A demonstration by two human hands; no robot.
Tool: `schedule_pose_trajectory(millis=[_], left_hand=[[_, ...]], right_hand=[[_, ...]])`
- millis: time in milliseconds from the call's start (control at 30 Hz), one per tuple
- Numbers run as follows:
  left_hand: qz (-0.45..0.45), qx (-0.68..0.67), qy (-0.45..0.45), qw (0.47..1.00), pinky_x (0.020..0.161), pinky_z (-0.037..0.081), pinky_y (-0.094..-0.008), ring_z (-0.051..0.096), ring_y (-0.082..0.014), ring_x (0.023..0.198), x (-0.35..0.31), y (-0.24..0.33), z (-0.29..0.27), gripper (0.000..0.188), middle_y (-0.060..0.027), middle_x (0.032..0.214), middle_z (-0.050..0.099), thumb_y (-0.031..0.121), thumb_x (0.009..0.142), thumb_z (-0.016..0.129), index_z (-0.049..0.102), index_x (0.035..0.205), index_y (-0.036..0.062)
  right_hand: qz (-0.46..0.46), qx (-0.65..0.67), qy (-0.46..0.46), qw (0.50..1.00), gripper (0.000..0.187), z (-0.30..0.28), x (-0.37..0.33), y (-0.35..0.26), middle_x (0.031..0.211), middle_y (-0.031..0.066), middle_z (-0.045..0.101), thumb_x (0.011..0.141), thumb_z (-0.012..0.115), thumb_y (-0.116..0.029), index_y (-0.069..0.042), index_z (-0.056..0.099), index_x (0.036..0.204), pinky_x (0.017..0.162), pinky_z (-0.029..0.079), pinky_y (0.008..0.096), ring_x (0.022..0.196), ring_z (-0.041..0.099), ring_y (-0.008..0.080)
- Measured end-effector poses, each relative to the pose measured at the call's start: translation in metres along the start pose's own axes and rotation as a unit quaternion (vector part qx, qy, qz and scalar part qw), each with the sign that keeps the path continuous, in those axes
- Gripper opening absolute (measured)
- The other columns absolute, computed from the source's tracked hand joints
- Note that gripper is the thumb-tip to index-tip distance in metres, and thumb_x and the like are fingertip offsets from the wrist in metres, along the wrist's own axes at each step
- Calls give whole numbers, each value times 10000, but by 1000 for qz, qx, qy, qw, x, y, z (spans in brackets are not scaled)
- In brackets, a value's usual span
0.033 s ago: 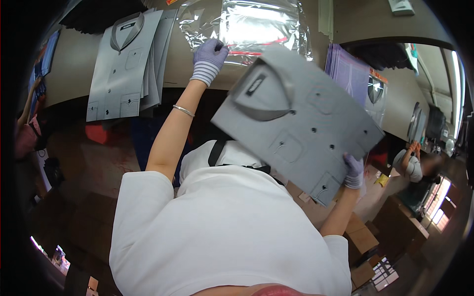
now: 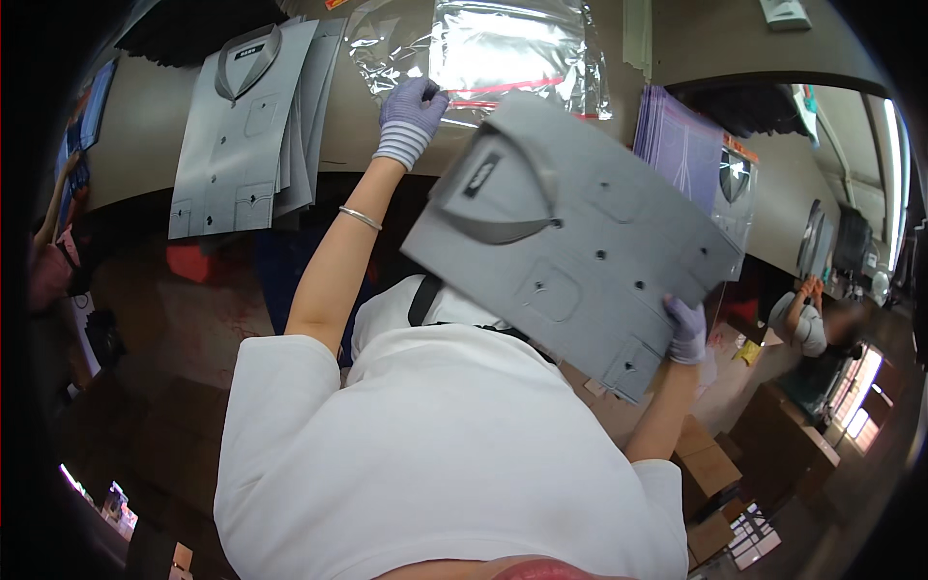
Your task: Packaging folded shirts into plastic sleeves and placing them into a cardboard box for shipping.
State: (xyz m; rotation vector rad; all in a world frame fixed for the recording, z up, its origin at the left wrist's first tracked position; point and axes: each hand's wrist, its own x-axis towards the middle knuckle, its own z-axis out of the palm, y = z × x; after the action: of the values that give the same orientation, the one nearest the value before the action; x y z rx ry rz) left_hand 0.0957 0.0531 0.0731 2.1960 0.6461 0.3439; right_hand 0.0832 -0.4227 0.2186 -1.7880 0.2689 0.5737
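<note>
My right hand (image 2: pixel 684 331), in a thin purple glove, grips the hem end of a folded grey shirt (image 2: pixel 585 217) by its edge. The shirt is flat and stiff, held tilted in front of me, with its collar end toward the upper left. On the table, my left hand (image 2: pixel 414 106), gloved in purple with a striped cuff, has its fingers closed at the near left edge of a clear plastic bag (image 2: pixel 507 48). Red strips cross the bag near its close edge. The shirt's collar end covers part of the table beside the bag.
Several folded grey shirts (image 2: pixel 227 135) are stacked on the table (image 2: pixel 372 135) at the left. Purple printed bags (image 2: pixel 677 145) lie at the right, beside a bagged shirt (image 2: pixel 737 188). Other people work at far left and far right (image 2: pixel 802 319). Cardboard boxes (image 2: pixel 706 459) stand at lower right.
The grey shirt and my right hand have shifted slightly left, baring a bit more of the purple bags. My left hand stays at the plastic bag's edge.
</note>
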Motion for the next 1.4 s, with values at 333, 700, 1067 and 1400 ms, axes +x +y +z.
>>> schedule_pose_trajectory(millis=[333,700,1067,1400], left_hand=[[26,-34,118,992,640,451,-364,559,-291,668,8,-30,1,162,-127,709,583,191,748,609,587,762,31],[-39,-243,86,965,629,445,-236,534,-99,649,17,-38,-13,90,-68,713,590,60,812,567,578,831,-27],[47,120,5,992,716,432,-390,542,-288,798,-38,-57,-26,155,-107,810,561,64,647,625,556,786,63],[32,-14,137,990,648,466,-301,587,-211,682,-44,-41,-31,173,-102,767,606,46,715,640,566,871,25]], right_hand=[[71,83,-119,987,508,47,24,18,978,63,576,660,670,-159,13,515,1113,773,444,290,872,543,155],[56,104,-132,984,468,58,25,19,944,75,595,663,651,-154,39,535,1073,757,447,269,824,559,155],[-24,185,0,983,473,75,38,87,964,58,595,689,706,-171,-3,529,1095,775,455,292,866,562,163],[26,155,-12,988,342,67,51,99,860,17,594,703,672,-140,-17,570,1005,696,445,252,749,551,121]])
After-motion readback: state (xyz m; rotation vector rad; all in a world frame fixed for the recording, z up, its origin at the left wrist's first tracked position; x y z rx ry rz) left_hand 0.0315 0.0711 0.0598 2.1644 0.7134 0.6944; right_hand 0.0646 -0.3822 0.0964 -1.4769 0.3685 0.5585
